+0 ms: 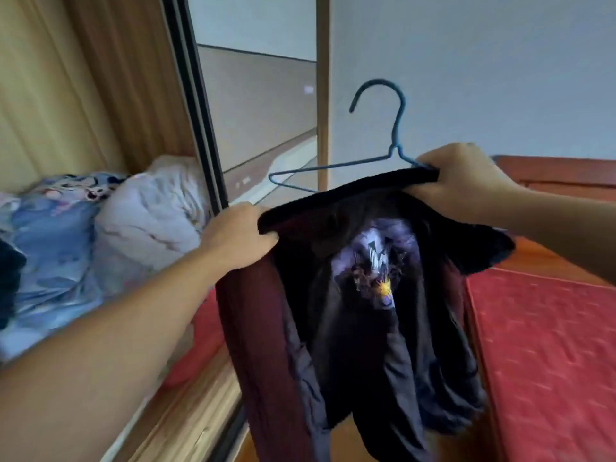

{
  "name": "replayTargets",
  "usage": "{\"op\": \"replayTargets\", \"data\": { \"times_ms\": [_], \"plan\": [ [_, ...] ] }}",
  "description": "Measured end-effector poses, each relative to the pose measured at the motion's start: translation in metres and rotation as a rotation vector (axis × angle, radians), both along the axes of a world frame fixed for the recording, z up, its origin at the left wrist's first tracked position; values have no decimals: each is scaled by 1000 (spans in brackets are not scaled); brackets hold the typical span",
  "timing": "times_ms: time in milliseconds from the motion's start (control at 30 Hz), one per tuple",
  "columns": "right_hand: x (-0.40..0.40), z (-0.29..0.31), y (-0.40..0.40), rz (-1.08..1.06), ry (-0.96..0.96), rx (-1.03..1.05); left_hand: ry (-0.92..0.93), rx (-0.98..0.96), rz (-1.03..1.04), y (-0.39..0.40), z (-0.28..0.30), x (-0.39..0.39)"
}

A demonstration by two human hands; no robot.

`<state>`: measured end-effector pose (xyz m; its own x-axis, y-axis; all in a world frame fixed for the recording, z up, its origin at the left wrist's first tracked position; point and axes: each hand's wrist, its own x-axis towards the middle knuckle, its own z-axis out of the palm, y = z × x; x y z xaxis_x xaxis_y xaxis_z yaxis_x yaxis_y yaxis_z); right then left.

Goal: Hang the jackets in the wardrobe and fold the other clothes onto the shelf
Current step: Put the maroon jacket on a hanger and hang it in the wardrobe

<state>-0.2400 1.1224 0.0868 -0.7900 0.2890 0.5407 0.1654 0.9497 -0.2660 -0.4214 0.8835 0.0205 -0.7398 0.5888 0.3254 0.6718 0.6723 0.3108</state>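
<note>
A dark jacket (360, 315) with maroon sleeves and a pale printed patch hangs in front of me, held up by its collar. My left hand (238, 236) grips the collar's left end. My right hand (463, 176) grips the collar's right end together with one arm of a blue wire hanger (395, 128). The hanger stands above and behind the collar, hook pointing up and to the left; its lower right part is hidden by my hand and the cloth.
To the left, the open wardrobe holds a shelf (186, 418) piled with blue patterned bedding (56, 248) and a white bundle (150, 215). A sliding mirrored door (260, 105) stands beside it. A bed with a red cover (546, 355) lies to the right.
</note>
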Motion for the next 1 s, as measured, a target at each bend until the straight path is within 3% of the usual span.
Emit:
{"op": "replayTargets", "data": {
  "times_ms": [200,500,633,733,800,1000],
  "plan": [
    [115,-3,25,-240,-53,31,-379,132,-135,74,-59,75],
    [300,-67,65,-541,-122,-209,-973,304,-467,133,-20,218],
    [381,-101,62,-649,-113,-341,-1010,256,-582,163,-2,294],
    [433,-115,49,-708,-111,-411,-927,151,-547,185,-2,336],
    [463,-121,39,-767,-98,-442,-1016,109,-522,196,-6,364],
    [550,-96,31,-863,-35,-538,-1191,253,-731,225,16,462]
  ]
}}
